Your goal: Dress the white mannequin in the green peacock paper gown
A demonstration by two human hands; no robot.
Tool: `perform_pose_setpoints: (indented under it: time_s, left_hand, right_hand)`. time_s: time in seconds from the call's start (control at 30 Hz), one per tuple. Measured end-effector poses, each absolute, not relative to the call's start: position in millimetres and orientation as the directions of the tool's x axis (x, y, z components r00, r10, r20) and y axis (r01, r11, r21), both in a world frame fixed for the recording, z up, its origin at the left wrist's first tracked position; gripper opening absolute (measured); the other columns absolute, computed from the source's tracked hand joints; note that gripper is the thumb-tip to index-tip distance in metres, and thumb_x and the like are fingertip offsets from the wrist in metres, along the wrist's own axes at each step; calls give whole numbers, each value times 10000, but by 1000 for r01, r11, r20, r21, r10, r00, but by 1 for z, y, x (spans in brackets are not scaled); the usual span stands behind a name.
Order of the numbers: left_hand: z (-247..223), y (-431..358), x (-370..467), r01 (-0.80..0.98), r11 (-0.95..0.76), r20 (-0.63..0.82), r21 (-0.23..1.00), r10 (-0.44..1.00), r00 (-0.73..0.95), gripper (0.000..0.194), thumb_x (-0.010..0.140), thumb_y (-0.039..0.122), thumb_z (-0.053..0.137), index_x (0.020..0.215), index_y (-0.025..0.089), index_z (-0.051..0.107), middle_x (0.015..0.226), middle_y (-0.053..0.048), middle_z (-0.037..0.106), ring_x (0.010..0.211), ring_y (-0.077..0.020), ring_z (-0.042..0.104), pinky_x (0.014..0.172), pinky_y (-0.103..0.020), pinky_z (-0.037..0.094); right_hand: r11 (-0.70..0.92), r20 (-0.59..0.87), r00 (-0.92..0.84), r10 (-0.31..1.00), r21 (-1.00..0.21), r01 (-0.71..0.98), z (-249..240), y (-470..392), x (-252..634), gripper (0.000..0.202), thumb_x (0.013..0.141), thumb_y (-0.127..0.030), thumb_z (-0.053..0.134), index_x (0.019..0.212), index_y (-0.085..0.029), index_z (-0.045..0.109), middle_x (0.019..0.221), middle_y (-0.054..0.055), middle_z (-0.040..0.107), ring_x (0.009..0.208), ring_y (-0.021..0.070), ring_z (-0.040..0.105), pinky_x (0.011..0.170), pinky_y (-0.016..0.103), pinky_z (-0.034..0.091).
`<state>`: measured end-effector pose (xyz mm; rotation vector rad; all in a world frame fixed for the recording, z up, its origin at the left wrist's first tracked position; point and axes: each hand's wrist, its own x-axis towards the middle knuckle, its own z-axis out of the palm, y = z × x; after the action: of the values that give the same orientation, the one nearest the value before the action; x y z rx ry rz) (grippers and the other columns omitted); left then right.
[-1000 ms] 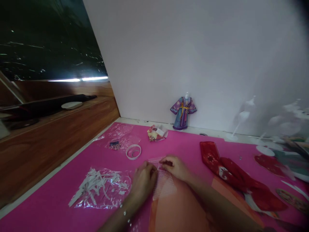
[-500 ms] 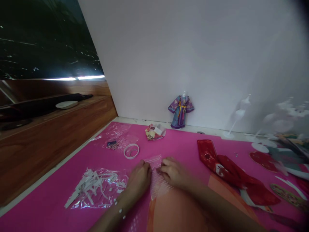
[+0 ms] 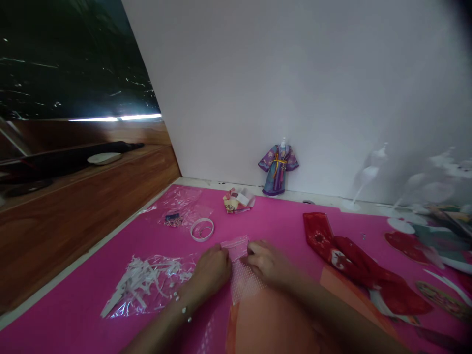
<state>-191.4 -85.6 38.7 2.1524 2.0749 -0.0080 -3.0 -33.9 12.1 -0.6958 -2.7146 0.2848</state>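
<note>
A clear sheet with rows of small white dots (image 3: pixel 244 284) lies in front of me, its lower end meeting a piece of orange fabric (image 3: pixel 273 322). My left hand (image 3: pixel 214 268) has its fingers curled closed on the sheet's left edge. On the opposite edge, my right hand (image 3: pixel 266 260) pinches the same sheet between thumb and fingers. A narrow strip of the dotted sheet shows between both hands. The fingertips themselves are partly hidden.
A clear bag of white paper strips (image 3: pixel 145 282) lies left. Beyond my hands sit a white tape roll (image 3: pixel 202 229) and a small fabric bundle (image 3: pixel 238 200). A miniature purple robe (image 3: pixel 277 169) stands by the wall. Red cloth (image 3: pixel 354 260) and white stands (image 3: pixel 368 174) are right.
The view has shifted slightly. My right hand looks less blurred now, and both hands stay closed on the dotted sheet in nearly the same place.
</note>
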Motion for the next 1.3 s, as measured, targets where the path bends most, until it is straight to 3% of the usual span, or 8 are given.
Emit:
perform_pose_setpoints:
  time_s: [0.37,0.63,0.83,1.1,1.3]
  left_hand:
    - [43,-83,-193,998,-41,-105,40,993,45,283,863,240,412,900,135,672,920,-148,661,847,-289,653,742,-393,470]
    - [45,-81,-198,998,-30,-110,59,993,36,225,830,208,449,864,150,664,890,-132,660,826,-291,655,700,-376,463]
    - [60,-84,-200,994,-31,-27,103,999,34,222,871,163,416,888,142,637,907,-114,633,808,-235,625,702,-330,439]
    - [60,-77,-207,969,-207,-43,131,976,215,192,862,158,499,861,165,691,907,-87,635,877,-221,592,758,-313,417]
    - [58,-74,-210,948,-289,-78,136,950,301,210,834,129,499,838,189,699,908,-70,646,861,-209,591,752,-311,413]
  right_hand:
    - [907,260,-869,421,-100,410,13,-30,-3,297,986,-249,405,838,-203,657,850,32,592,784,174,486,693,317,283]
    - [913,239,-882,406,-60,404,18,-29,-4,284,978,-246,432,835,-205,674,791,21,574,743,166,483,672,313,281]
    - [912,226,-884,408,-55,407,23,-29,-4,251,968,-244,457,884,-213,692,789,23,578,753,170,493,671,306,296]
    - [919,226,-891,393,-58,391,20,-27,-7,185,932,-189,508,848,-199,672,799,22,600,757,171,513,696,306,335]
    - [915,230,-886,404,-85,395,26,-29,-8,200,947,-186,473,954,-208,673,817,27,621,741,167,521,685,293,347]
